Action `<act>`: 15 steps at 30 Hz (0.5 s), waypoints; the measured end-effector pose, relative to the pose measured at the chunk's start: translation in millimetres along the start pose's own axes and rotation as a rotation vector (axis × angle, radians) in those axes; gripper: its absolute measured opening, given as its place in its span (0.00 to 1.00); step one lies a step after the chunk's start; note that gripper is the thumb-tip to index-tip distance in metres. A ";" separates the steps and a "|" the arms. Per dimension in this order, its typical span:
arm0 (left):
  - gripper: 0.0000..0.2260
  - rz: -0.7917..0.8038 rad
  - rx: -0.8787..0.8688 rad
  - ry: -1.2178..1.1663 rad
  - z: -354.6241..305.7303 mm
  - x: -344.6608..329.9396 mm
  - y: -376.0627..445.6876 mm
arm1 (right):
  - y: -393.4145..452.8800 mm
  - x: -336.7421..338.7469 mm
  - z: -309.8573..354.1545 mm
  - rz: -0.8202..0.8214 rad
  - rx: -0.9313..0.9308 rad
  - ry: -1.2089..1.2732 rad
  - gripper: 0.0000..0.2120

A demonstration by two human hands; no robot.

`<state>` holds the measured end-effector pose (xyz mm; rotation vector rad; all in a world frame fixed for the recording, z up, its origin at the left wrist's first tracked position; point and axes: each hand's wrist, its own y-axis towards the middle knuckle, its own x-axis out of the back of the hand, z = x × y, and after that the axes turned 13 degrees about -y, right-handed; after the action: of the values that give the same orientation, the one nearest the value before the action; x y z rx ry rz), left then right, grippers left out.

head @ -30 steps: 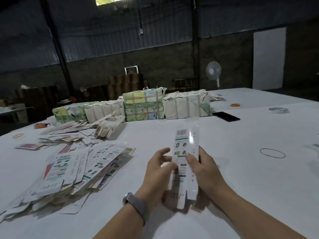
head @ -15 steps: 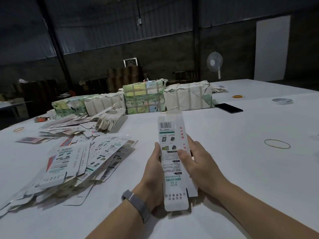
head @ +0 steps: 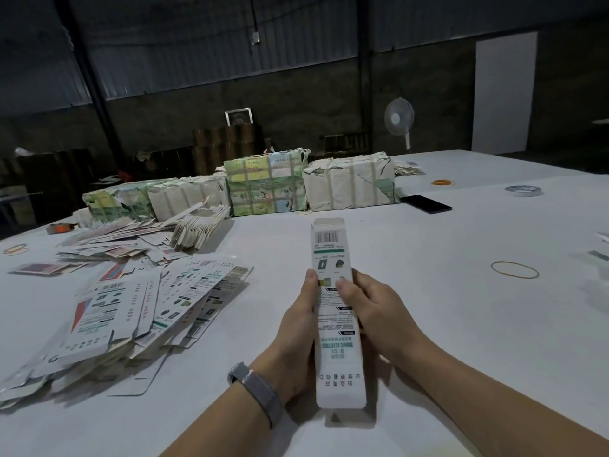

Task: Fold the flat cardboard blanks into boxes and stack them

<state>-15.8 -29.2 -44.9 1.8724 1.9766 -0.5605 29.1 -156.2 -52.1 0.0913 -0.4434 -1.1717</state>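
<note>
One box (head: pixel 336 311), two hands on it
Left hand (head: pixel 298 328) and right hand (head: pixel 375 311) each grip its sides, thumbs on top, above the desk (head: pixel 461 324); one blank pile (head: pixel 131 311) left, four bundles (head: pixel 267 184) behind.

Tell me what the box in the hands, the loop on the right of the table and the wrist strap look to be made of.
Box: thin printed card, slightly glossy; crisp fold edges and a barcode show.
Loop: probably a rubber band; thin, yellowish, lying limp and uneven.
Wrist strap: grey, with a fine woven texture, perhaps metal mesh or fabric; the look leaves it open.
</note>
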 end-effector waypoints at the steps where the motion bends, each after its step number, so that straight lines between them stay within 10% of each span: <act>1: 0.21 0.004 0.000 0.015 1.6 -1.4 0.5 | 0.5 0.6 0.2 -0.029 -0.007 0.025 0.16; 15: 0.13 -0.001 -0.239 0.290 4.0 1.3 4.1 | -2.9 2.5 5.8 -0.160 -0.005 -0.053 0.12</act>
<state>-11.9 -29.9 -49.2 1.8849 2.1122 -0.0474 25.1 -158.8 -46.9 0.0930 -0.4871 -1.3344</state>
